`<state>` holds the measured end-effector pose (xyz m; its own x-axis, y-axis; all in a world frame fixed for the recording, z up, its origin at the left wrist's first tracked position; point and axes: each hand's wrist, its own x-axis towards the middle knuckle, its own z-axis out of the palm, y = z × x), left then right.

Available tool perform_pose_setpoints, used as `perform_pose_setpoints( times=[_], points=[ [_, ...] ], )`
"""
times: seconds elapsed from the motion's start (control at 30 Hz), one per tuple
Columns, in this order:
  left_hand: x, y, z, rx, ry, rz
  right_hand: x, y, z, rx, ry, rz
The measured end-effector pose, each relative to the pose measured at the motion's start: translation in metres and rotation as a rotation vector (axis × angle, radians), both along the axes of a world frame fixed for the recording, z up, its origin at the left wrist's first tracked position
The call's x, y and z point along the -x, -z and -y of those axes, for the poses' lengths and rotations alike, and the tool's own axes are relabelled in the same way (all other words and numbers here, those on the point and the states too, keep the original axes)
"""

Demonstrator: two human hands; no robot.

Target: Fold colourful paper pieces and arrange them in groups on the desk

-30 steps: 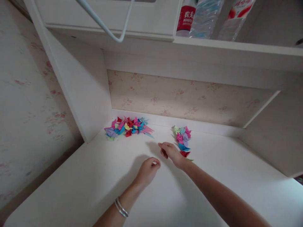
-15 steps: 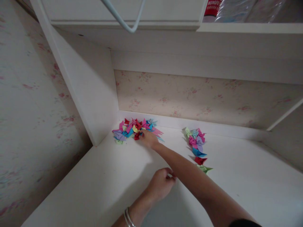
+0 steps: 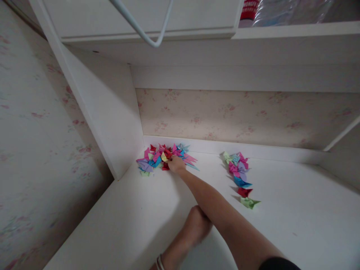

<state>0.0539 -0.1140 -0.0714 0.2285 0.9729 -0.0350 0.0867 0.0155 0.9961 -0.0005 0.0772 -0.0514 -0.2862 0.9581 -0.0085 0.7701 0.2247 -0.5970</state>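
Note:
My right hand reaches to the back left, its fingers bent together among a heap of folded paper cranes. A red paper crane is at its fingertips and seems pinched there; the hand partly covers it. The heap mixes pink, purple, blue, yellow, green and red pieces. Nearer to me, my left hand is curled closed under the right forearm, slightly blurred, with nothing visible in it. To the right, more paper cranes form a line running forward, with a green crane at its near end.
The white desktop is bounded by a white side panel and a low back ledge. Overhead is a white cabinet with a pale bent rod before it. Wrapped plastic packs sit on the upper shelf.
My right hand has pushed slightly deeper into the heap, by the red crane. My left hand has slipped further under the right forearm. The view has shifted a little.

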Motion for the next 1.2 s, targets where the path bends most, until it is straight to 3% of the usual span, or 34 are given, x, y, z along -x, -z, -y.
perform_pose_setpoints(
  times=[0.17, 0.37, 0.53, 0.7, 0.87, 0.97, 1.07, 1.2],
  points=[
    [0.0, -0.001, 0.002, -0.077, 0.037, 0.027, -0.01, -0.01, 0.01, -0.032, -0.004, -0.191],
    [-0.001, 0.008, -0.003, -0.001, -0.013, -0.08, -0.047, -0.02, 0.046, 0.044, -0.06, -0.451],
    [0.001, 0.004, -0.002, 0.019, -0.012, -0.123, -0.117, -0.027, 0.093, 0.141, -0.067, -0.814],
    [0.0, -0.001, -0.001, 0.01, -0.03, -0.164, -0.218, -0.023, 0.13, 0.118, 0.149, -1.048],
    [-0.003, -0.002, -0.002, 0.0, -0.048, -0.178, -0.321, -0.006, 0.131, -0.072, 0.4, -1.013],
    [-0.005, -0.003, -0.002, 0.015, -0.062, -0.172, -0.366, 0.005, 0.12, -0.194, 0.529, -0.922],
    [-0.007, -0.005, -0.001, 0.018, -0.073, -0.171, -0.39, 0.019, 0.111, -0.223, 0.612, -0.852],
    [-0.009, -0.007, 0.002, 0.017, -0.092, -0.192, -0.399, 0.035, 0.106, -0.192, 0.63, -0.734]
  ],
)
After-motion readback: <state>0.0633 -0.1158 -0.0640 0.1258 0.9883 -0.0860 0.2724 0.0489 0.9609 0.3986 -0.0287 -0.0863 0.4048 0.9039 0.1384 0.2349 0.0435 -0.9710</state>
